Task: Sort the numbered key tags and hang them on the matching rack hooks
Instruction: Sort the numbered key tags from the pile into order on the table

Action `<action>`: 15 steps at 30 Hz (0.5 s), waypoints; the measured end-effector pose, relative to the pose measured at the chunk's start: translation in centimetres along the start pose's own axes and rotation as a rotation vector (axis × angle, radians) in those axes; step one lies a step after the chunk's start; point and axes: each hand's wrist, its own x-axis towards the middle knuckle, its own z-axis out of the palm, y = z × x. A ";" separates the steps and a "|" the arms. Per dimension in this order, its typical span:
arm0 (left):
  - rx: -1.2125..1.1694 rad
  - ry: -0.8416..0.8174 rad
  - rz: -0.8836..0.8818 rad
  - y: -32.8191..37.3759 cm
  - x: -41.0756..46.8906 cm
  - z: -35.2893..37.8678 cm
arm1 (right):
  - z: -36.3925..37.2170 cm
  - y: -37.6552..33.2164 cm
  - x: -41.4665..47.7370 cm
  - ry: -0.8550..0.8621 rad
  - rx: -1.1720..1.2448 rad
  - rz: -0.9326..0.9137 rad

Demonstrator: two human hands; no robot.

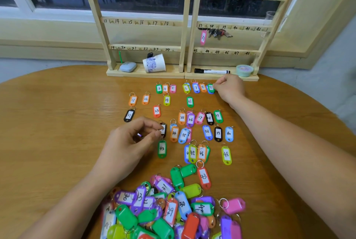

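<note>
Numbered key tags lie in sorted rows (189,118) on the round wooden table (57,123), and an unsorted pile of tags (173,206) sits at the near edge. My left hand (133,142) pinches a black tag (163,129) left of the orange 34 tag. My right hand (229,88) pinches the green 9 tag (210,87) at the right end of the top row. Two wooden racks (187,26) with numbered hooks stand at the table's far edge. A pink 37 tag (203,37) hangs on the right rack.
On the rack bases sit a tipped paper cup (154,63), a grey case (127,66), a black marker (212,71) and a tape roll (244,70). A bunch of keys (218,32) hangs near hook 38. A window is behind.
</note>
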 end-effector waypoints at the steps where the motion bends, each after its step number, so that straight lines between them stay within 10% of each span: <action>1: 0.001 0.000 -0.001 0.0 0.0 -0.1 | 0.0 0.1 0.0 -0.002 0.008 0.001; 15: -0.005 -0.012 -0.082 1.1 -1.3 -1.8 | -6.3 1.6 -8.6 -0.123 0.174 -0.141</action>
